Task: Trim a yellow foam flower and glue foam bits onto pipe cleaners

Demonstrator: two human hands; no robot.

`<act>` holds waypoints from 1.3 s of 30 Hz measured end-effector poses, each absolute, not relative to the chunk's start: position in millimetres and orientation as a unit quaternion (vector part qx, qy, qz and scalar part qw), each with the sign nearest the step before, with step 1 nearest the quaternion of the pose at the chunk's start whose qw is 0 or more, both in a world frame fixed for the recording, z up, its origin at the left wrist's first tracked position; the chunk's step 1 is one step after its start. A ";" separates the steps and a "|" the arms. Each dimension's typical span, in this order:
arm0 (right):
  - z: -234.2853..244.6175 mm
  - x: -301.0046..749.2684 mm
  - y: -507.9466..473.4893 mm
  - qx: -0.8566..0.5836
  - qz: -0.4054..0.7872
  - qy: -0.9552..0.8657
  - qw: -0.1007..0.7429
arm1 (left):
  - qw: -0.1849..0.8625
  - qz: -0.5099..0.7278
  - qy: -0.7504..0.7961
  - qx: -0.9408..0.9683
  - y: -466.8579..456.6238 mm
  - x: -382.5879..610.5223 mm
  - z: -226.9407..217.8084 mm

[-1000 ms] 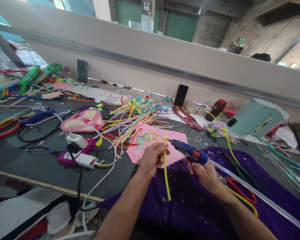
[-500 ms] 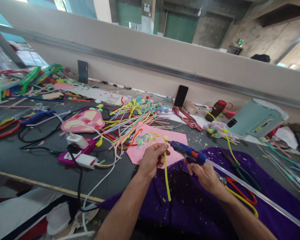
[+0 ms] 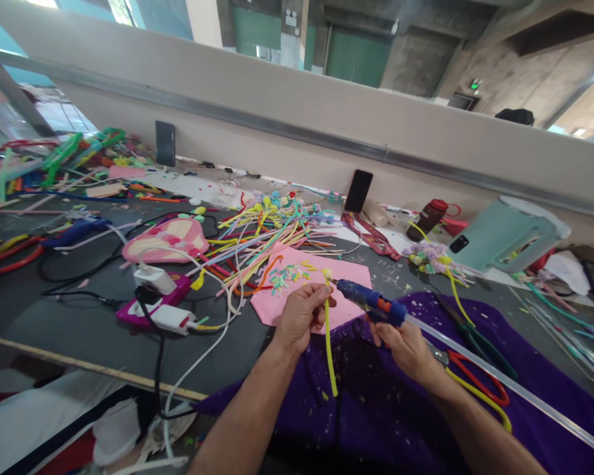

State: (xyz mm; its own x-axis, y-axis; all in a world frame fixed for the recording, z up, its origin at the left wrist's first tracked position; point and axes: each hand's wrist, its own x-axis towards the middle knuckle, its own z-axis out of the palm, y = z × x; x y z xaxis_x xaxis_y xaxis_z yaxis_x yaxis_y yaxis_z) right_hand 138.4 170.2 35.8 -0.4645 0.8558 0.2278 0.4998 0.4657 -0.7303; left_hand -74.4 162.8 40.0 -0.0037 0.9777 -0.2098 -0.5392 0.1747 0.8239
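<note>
My left hand is closed around a yellow pipe cleaner; the stem hangs down below my fingers and its small curled tip stands just above them. My right hand grips a blue glue gun with an orange trigger. A long clear glue stick trails from the back of the gun to the lower right. The gun's nozzle points left and sits right at the pipe cleaner's tip. Both hands hover over a purple cloth and the edge of a pink sheet.
A heap of coloured pipe cleaners lies behind the pink sheet. Chargers and cables sit to the left. Red-handled scissors rest on the cloth. A pale green kettle, a dark bottle and a phone stand by the wall.
The glue gun's nozzle has edged left and down until it meets the pipe cleaner's tip. The left hand has barely moved.
</note>
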 end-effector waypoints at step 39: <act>35.8 25.6 304.2 -0.375 -0.025 -0.926 0.039 | 0.594 0.695 0.338 0.224 160.5 -103.2 46.9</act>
State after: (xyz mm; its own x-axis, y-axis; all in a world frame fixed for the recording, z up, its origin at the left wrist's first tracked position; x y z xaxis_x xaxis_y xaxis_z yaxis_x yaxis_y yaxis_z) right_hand 25.6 304.2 35.8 -0.7161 0.6920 0.0913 0.6959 0.7179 0.0172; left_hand -103.2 160.5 46.9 -0.1944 0.9767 -0.0906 -0.6738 -0.0658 0.7360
